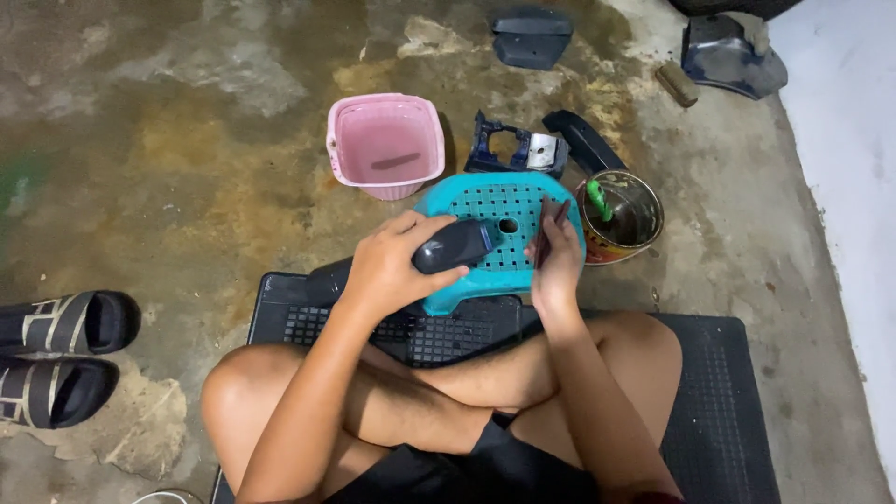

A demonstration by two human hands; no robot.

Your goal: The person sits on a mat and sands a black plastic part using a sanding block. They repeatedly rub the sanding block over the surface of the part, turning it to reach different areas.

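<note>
Left hand (392, 266) clamped over the dark plastic part (453, 247) on the teal stool (504, 210), its long axis running left-right toward the right hand (557, 257), which pinches a thin dark strip (544, 229) (upright, just beside the part's end).

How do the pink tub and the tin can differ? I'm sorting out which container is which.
The pink tub is squarish plastic; the tin can is round metal. The tub holds pale liquid with a dark strip lying flat in it; the can looks dark inside, with a green-handled tool leaning on its rim. The tub stands behind the teal stool, to its left; the can touches the stool's right edge. Both stand upright and open on the concrete floor.
</note>
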